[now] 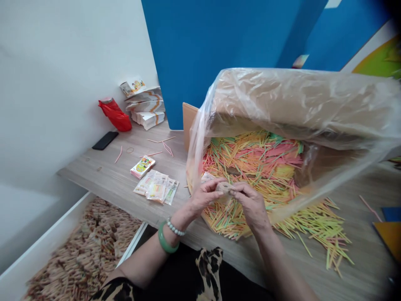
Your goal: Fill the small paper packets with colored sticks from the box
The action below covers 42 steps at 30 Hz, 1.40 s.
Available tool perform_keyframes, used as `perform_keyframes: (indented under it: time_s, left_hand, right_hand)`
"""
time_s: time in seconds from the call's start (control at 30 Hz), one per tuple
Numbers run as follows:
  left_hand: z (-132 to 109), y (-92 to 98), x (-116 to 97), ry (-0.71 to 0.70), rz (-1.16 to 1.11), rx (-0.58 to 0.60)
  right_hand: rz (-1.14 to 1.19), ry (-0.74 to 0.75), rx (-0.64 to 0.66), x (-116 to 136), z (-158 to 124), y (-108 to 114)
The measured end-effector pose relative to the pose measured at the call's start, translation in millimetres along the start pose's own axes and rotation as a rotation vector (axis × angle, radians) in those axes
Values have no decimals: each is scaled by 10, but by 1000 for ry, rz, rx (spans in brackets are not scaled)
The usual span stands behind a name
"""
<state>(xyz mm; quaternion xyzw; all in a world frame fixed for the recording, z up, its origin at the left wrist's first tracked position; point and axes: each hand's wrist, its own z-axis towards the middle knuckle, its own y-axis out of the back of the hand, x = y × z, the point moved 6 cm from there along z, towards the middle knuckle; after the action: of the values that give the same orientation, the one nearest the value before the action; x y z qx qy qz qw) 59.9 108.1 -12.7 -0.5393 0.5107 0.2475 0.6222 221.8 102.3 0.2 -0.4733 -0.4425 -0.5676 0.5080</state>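
My left hand [207,193] and my right hand [250,201] meet in front of the box, over the near edge of the straw pile. Between their pinched fingertips is a small greyish-beige thing [223,187], perhaps a thin packet; blur hides its exact kind. Directly below and beyond lie many thin coloured sticks [247,154], like little straws, in yellow, pink, orange and green. They spill from a cardboard box [272,98] lined with a clear plastic bag [200,125]. Several flat clear packets of coloured sticks [156,186] lie left of my left hand, beside a printed card stack [142,166].
Further left are a black phone [105,140], a red bag [116,116], stacked white cartons [147,109] and loose pink-striped sticks [168,149]. Below the table edge [109,190] a white bin [46,251] holds many small packets. A blue panel [213,42] stands behind.
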Motion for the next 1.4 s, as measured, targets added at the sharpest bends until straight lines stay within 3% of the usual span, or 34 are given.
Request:
perform_keyframes:
  time_s: [0.1, 0.23, 0.33, 0.43, 0.6, 0.7, 0.8, 0.9, 0.97, 1.07, 1.17, 1.23, 1.4]
  left_hand:
    - [-19, -24, -8, -8, -12, -2]
    - [-108, -114, -124, -127, 174, -13]
    - [-238, -103, -257, -268, 330, -144]
    - [-370, -36, -329, -310, 383, -244]
    - [-581, 200, -309, -224, 322, -257]
    - [-685, 517, -284, -177, 351, -335]
    - [-719, 939, -324, -212, 542, -495]
    - [-722, 1320, -393, -239, 1055, -763]
    - [-688, 1469, -376, -208, 1374, -866]
    - [-623, 1581, -284, -152, 1618, -899]
    - [-620, 1581, -261, -194, 1664, -934]
    - [-652, 1500, -305, -311, 1646, -949]
    - [-783, 1030, -428, -686, 1515, -836]
  right_hand:
    - [45, -37, -4, -13, -27, -1]
    - [119, -71, 50, 17, -125, -42]
    - [122, -135, 190, -42, -212, -174]
    - [52, -213, 326, -149, -304, -410]
    - [0, -240, 302, -110, -445, -815]
    - [-148, -202, 449, -41, -497, -998]
    - [-480, -145, 439, -52, -466, -819]
    - [-870, -157, 218, -113, -400, -353]
    - [-1049, -139, 141, -134, -376, -139]
    - [-1181, -61, 157, -122, -341, -119]
    - [-1227, -52, 231, -116, -277, -348]
    - [-1261, -47, 273, -128, -207, -550]
    - [-1323, -47, 258, -245, -21, -822]
